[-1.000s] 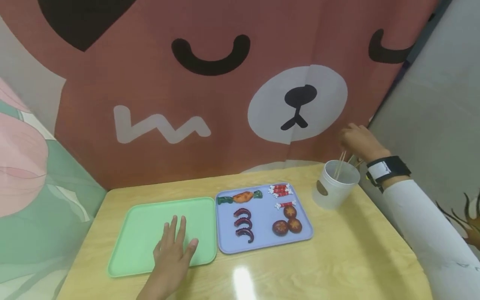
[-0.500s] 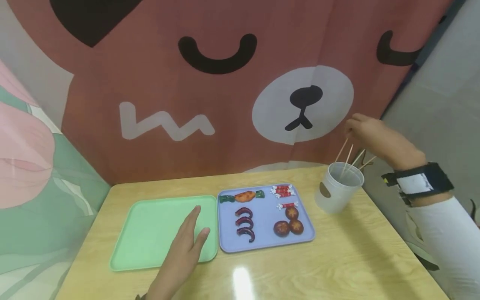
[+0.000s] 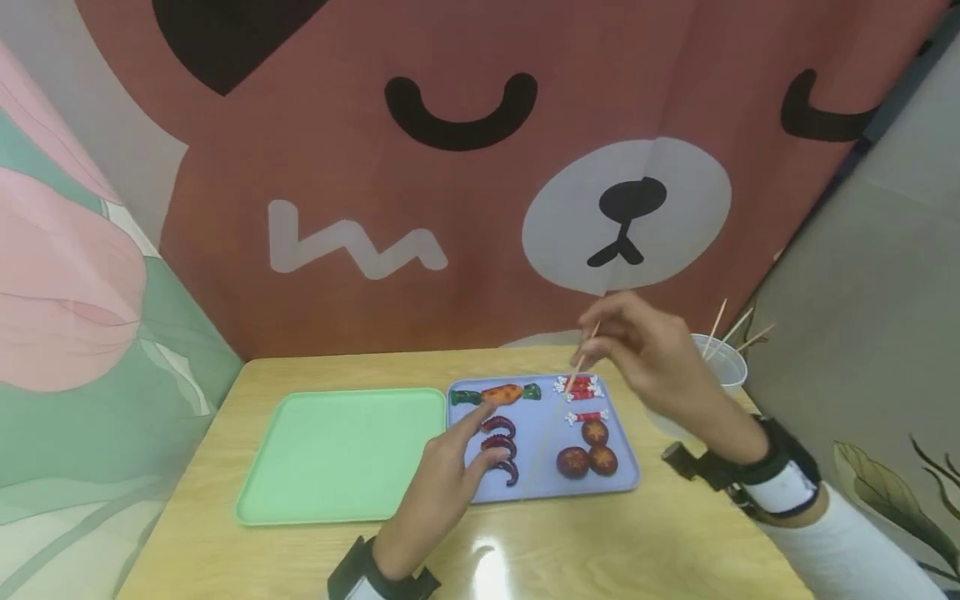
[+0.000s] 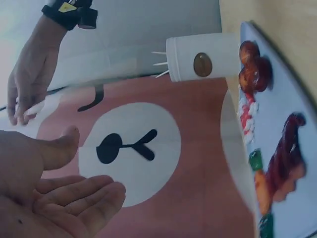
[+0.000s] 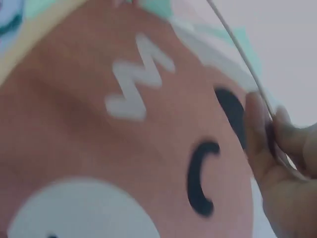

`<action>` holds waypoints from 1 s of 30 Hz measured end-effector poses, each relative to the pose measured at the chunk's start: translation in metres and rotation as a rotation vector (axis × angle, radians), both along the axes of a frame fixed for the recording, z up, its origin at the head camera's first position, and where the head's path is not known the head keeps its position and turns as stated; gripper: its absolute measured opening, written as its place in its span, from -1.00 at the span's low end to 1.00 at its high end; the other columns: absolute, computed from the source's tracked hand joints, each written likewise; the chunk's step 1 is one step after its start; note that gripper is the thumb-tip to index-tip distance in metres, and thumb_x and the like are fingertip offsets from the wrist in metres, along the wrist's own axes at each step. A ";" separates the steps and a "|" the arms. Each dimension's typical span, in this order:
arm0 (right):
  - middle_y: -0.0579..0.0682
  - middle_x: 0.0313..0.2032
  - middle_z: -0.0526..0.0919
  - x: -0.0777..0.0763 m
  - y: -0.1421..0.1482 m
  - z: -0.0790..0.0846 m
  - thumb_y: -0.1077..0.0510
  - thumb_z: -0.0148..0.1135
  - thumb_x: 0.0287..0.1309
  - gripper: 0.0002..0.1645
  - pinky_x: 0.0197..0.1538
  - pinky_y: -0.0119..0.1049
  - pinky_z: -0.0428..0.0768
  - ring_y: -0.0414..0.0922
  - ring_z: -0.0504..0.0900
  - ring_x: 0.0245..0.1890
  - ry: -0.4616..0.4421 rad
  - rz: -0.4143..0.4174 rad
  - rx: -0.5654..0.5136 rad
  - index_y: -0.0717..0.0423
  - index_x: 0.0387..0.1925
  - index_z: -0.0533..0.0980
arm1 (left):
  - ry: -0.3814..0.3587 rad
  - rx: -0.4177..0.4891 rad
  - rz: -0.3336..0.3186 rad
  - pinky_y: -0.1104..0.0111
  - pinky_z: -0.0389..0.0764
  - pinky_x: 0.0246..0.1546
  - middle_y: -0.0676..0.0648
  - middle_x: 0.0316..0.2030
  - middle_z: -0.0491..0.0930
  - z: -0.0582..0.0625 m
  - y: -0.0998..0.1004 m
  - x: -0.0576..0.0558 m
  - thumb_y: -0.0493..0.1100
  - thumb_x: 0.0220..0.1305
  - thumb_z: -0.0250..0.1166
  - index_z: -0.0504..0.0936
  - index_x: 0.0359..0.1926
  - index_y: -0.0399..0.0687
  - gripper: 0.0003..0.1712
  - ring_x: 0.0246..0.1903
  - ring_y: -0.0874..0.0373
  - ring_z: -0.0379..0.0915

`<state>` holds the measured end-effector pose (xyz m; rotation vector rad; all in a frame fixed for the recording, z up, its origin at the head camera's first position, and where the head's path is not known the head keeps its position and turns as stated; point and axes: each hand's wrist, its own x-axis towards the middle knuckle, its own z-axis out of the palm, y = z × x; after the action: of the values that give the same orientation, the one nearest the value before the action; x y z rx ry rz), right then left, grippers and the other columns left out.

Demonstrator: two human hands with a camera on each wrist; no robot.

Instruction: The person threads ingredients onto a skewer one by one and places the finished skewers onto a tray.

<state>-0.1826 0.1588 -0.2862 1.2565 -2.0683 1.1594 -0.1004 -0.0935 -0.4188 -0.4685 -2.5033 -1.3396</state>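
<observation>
My right hand (image 3: 652, 358) pinches a thin wooden skewer (image 3: 579, 365) between thumb and fingers, above the blue tray (image 3: 534, 417). The skewer slants down to the left; in the right wrist view the skewer (image 5: 237, 44) runs out of the frame's top. Over the tray's left part my left hand (image 3: 438, 479) has its fingers spread, near several dark red toy tentacles (image 3: 498, 427) that it partly hides. Whether it touches them I cannot tell. An orange piece with green ends (image 3: 501, 394), red-and-white pieces (image 3: 585, 396) and brown toy mushrooms (image 3: 573, 462) lie there too.
A green tray (image 3: 352, 454) lies left of the blue one on the wooden table (image 3: 600, 542). At the back right a white cup (image 4: 218, 54) holds more skewers (image 3: 716, 325), partly behind my right wrist. A bear-print curtain (image 3: 360, 317) hangs behind.
My right hand has drawn a skewer out of the cup and carried it left over the blue tray. My left hand has moved right, from the green tray to the blue one.
</observation>
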 end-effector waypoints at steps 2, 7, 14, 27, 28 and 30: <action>0.04 -0.37 0.71 0.005 -0.015 -0.018 0.68 0.35 -0.06 -0.55 -0.31 -0.48 0.76 -0.22 0.77 -0.40 -0.047 0.046 -0.048 0.33 -0.13 0.52 | -0.018 0.025 -0.025 0.14 0.71 0.16 -0.15 0.14 0.71 -0.005 0.001 0.002 -0.10 0.31 0.38 0.58 0.28 -0.17 -0.45 0.08 -0.04 0.71; 0.08 -0.34 0.72 0.011 -0.040 -0.044 0.58 0.36 0.05 -0.65 -0.28 -0.38 0.79 -0.16 0.80 -0.36 -0.231 0.065 -0.149 0.30 -0.14 0.51 | -0.029 0.067 -0.033 0.39 0.80 -0.12 -0.11 -0.16 0.82 -0.014 -0.003 0.005 -0.19 0.29 0.37 0.77 -0.04 -0.17 -0.74 -0.20 0.09 0.80; -0.01 -0.33 0.78 0.010 -0.059 -0.058 0.26 0.45 0.20 -0.81 -0.09 -0.10 0.83 -0.05 0.83 -0.29 -0.717 0.052 -0.297 0.26 -0.21 0.60 | -0.060 0.100 0.015 0.54 0.76 -0.32 -0.09 -0.42 0.81 -0.021 -0.013 0.010 -0.34 0.21 0.40 0.80 -0.30 -0.21 -0.93 -0.44 0.18 0.77; 0.00 -0.23 0.74 -0.019 -0.075 -0.162 0.25 0.50 0.11 -0.81 -0.12 -0.33 0.73 -0.14 0.69 -0.20 -0.319 -0.071 0.612 0.13 -0.20 0.71 | -0.134 0.003 0.191 0.60 0.73 -0.35 -0.07 -0.46 0.78 -0.033 -0.064 0.027 -0.38 0.27 0.34 0.76 -0.31 -0.30 -0.93 -0.45 0.26 0.74; 0.02 -0.24 0.72 -0.018 -0.076 -0.175 0.27 0.51 0.08 -0.81 -0.13 -0.33 0.73 -0.13 0.67 -0.19 -0.252 -0.060 0.656 0.16 -0.22 0.71 | -0.152 -0.001 0.187 0.59 0.74 -0.34 -0.08 -0.46 0.78 -0.035 -0.066 0.030 -0.39 0.27 0.34 0.75 -0.32 -0.30 -0.93 -0.45 0.25 0.74; 0.02 -0.25 0.69 -0.015 -0.077 -0.196 0.27 0.53 0.02 -0.78 -0.12 -0.34 0.72 -0.13 0.65 -0.19 -0.125 -0.050 0.730 0.18 -0.24 0.71 | -0.171 -0.015 0.182 0.59 0.74 -0.32 -0.09 -0.45 0.78 -0.037 -0.069 0.035 -0.39 0.27 0.34 0.75 -0.32 -0.31 -0.93 -0.44 0.24 0.75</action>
<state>-0.1975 0.0815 -0.4823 1.4384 -2.7243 0.4577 -0.0651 -0.1628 -0.4562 -0.1291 -2.6194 -1.3412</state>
